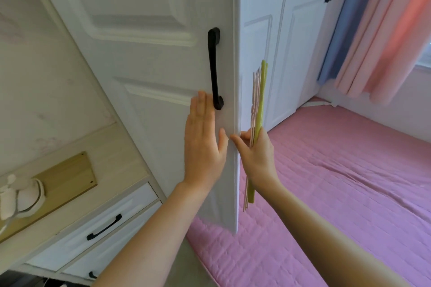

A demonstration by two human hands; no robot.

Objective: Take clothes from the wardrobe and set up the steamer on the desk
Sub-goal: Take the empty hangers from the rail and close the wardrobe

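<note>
Two bare hands reach up to a white panelled wardrobe door (144,58) in the head view, the only view given. The left hand (204,144) lies flat against the door's face with all its fingers (198,109) stretched straight and together, gripping nothing; the fingertips sit just beside the lower end of the long black metal door handle (215,70). The right hand (256,158) is at the door's free edge, thumb and forefinger touching that edge, while the remaining fingers are curled around a thin bundle of flat hangers, one yellow-green and the others pale pink (257,105). The bundle stands nearly upright, rising above the hand and hanging below the wrist, seen edge-on so that their shape cannot be made out. No garment can be seen on them.

Beyond the open door stand further white panelled wardrobe doors (279,30), shut, one with a black handle high up. Below the arms spreads a pink quilted bed cover (338,182). Pink and blue curtains (373,30) hang at the far right beside a window. On the left, a pale wooden counter (98,147) carries a blurred white appliance (21,196), possibly the steamer, too unclear to say. Beneath it are white drawers with black handles (102,228).
</note>
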